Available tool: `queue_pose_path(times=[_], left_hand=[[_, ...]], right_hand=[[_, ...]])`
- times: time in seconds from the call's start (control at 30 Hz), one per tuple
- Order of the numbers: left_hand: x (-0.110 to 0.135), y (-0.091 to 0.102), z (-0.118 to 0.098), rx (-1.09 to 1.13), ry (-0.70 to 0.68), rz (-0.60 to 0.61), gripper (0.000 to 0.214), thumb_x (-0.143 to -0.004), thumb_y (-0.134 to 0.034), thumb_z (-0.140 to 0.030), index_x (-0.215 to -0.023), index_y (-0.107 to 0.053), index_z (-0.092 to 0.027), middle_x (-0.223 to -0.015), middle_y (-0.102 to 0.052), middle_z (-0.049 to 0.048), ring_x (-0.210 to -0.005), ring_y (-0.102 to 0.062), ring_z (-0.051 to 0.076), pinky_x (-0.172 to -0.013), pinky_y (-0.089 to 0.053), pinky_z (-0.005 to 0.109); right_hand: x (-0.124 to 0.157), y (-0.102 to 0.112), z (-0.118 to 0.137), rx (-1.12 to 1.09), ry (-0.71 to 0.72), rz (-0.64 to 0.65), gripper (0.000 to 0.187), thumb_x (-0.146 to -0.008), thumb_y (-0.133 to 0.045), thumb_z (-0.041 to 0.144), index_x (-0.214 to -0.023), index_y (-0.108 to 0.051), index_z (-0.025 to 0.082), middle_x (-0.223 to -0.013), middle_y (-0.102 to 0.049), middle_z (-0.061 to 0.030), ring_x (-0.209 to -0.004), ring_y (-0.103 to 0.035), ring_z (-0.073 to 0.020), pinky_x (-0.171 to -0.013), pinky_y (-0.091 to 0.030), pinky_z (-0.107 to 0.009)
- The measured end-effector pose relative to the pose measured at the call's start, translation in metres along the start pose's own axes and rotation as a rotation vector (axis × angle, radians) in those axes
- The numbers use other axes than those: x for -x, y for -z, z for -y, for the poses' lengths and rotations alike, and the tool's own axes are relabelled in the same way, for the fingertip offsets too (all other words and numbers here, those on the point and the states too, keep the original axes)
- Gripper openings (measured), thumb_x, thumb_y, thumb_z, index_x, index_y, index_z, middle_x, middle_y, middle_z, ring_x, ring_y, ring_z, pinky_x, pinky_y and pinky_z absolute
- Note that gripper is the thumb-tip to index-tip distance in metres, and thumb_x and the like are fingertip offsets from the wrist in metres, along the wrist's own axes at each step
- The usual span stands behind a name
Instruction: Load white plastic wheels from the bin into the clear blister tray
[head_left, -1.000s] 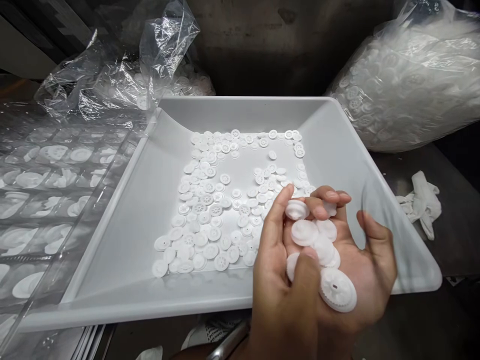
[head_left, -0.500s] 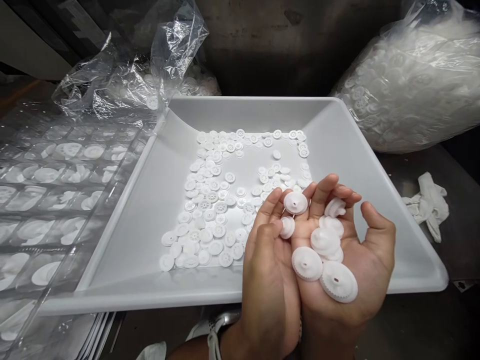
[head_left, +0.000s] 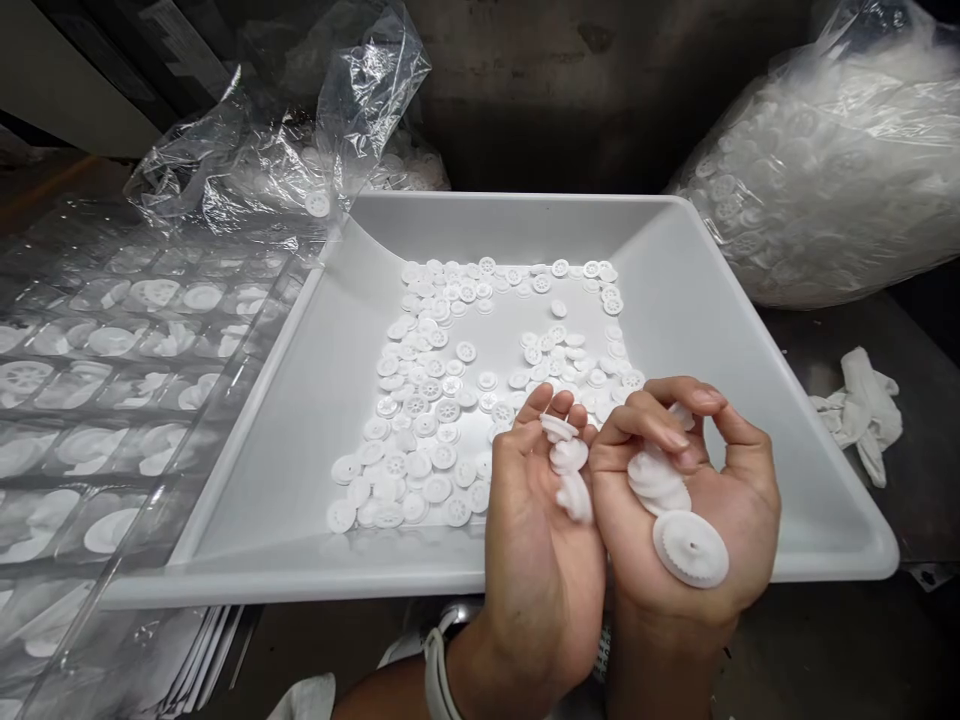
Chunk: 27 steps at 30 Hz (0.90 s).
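Observation:
Side by side, palms up, my two hands are above the near right part of a white tray point(head_left: 270, 450). In my left hand point(head_left: 544, 560), slightly curled fingers cradle a few small white plastic gears point(head_left: 568, 456). My right hand point(head_left: 697, 490) has its fingers bent over more white gears point(head_left: 656, 480), and one large toothed gear point(head_left: 691, 548) lies face up on its palm. Part of the right hand's gears is hidden under the fingers. Many loose white gears point(head_left: 442, 410) are spread over the tray floor, thickest on the left side.
Clear plastic compartment trays point(head_left: 112, 390) holding white parts stand at left. An opened clear bag point(head_left: 285, 180) of gears lies behind them. A full bag of white gears point(head_left: 832, 170) stands at back right, with a crumpled white glove point(head_left: 862, 415) below it.
My hands have drawn slightly apart, splitting the gears between them. The right fingers have curled inward over its gears. The view has shifted slightly.

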<state>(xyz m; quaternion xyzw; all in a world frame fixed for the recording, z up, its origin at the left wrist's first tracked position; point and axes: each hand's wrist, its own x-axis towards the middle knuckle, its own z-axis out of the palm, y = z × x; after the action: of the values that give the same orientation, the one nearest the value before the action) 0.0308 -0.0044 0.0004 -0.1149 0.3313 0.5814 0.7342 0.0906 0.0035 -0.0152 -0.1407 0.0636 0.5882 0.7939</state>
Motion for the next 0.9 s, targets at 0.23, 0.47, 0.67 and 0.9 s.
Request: queue_pose_path(times=[0.23, 0.47, 0.67, 0.9], left_hand=[[-0.001, -0.003, 0.001, 0.076, 0.033, -0.077, 0.015, -0.085, -0.053, -0.024, -0.093, -0.063, -0.018, -0.089, -0.063, 0.004, -0.081, -0.066, 0.012, -0.084, -0.054, 0.026], [-0.004, -0.002, -0.004, 0.096, 0.048, -0.023, 0.005, -0.082, -0.05, -0.014, -0.078, -0.054, -0.016, -0.079, -0.053, 0.001, -0.074, -0.059, 0.009, -0.078, -0.053, 0.021], [0.0, -0.004, -0.006, 0.115, 0.113, -0.055, 0.003, -0.081, -0.051, -0.016, -0.082, -0.054, -0.016, -0.082, -0.053, 0.002, -0.073, -0.059, 0.01, -0.075, -0.053, 0.022], [0.001, -0.002, -0.004, 0.113, 0.167, -0.057, 0.005, -0.081, -0.053, -0.019, -0.083, -0.056, -0.016, -0.078, -0.059, 0.002, -0.07, -0.064, 0.01, -0.075, -0.054, 0.022]], right_hand=[[0.001, 0.0, 0.0, 0.062, 0.06, -0.017, 0.007, -0.083, -0.05, 0.021, -0.082, -0.043, 0.02, -0.069, -0.051, 0.0079, -0.052, -0.048, -0.0032, -0.061, -0.052, -0.018], [0.001, -0.006, 0.002, 0.095, 0.085, -0.006, 0.008, -0.085, -0.044, 0.019, -0.078, -0.041, 0.02, -0.066, -0.048, 0.0088, -0.042, -0.038, -0.0014, -0.044, -0.044, -0.013], [0.007, -0.014, -0.004, 0.443, 0.442, -0.026, 0.016, -0.083, -0.041, 0.024, -0.067, -0.043, 0.02, -0.065, -0.041, 0.0071, -0.033, -0.032, -0.0039, -0.03, -0.03, -0.023], [0.006, -0.02, -0.004, 0.623, 0.542, -0.036, 0.017, -0.081, -0.043, 0.026, -0.065, -0.043, 0.021, -0.063, -0.038, 0.0065, -0.031, -0.029, -0.0053, -0.029, -0.024, -0.025]])
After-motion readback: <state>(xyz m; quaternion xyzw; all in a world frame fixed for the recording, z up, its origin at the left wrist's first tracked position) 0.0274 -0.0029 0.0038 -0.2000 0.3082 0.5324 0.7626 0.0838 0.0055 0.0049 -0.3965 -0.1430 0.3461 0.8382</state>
